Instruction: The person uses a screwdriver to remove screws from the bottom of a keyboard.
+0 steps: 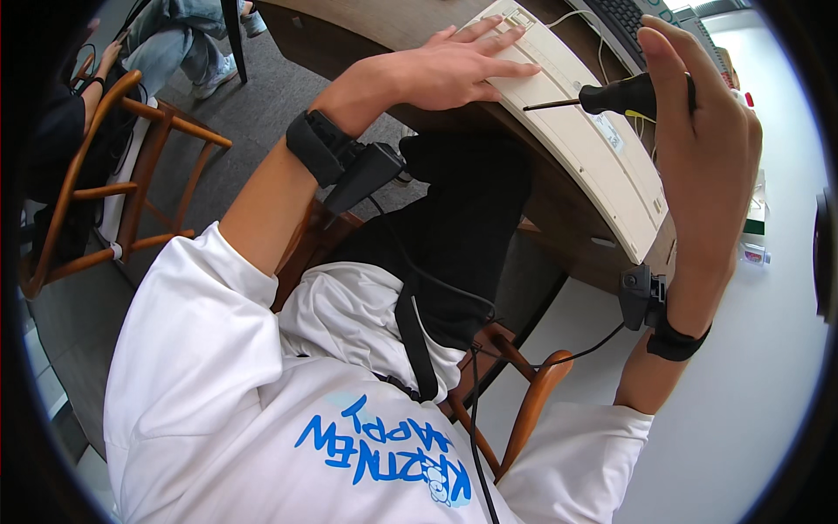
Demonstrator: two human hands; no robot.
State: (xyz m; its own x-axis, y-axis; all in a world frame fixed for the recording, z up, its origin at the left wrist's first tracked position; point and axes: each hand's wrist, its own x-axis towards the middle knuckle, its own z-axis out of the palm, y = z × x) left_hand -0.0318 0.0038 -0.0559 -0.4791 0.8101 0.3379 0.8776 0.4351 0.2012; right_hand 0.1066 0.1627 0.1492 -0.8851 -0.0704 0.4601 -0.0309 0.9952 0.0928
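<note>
A beige keyboard-like panel (628, 201), underside up, lies along the edge of the wooden table (349, 16). My left hand (458, 70) rests on its upper part, fingers spread. My right hand (703, 140) grips the black handle of a screwdriver (611, 98), whose thin shaft points left over the panel, near my left fingertips. Whether the tip touches the panel I cannot tell. A pale cable (601, 54) runs beside the panel. Each wrist wears a black strapped device.
At the upper left another person's legs (170, 39) and hand show by a wooden chair (175, 122). A dark keyboard (620, 22) sits at the top right. A small clear bottle (756, 255) and boxes stand at the far right. My own chair (546, 380) is beneath me.
</note>
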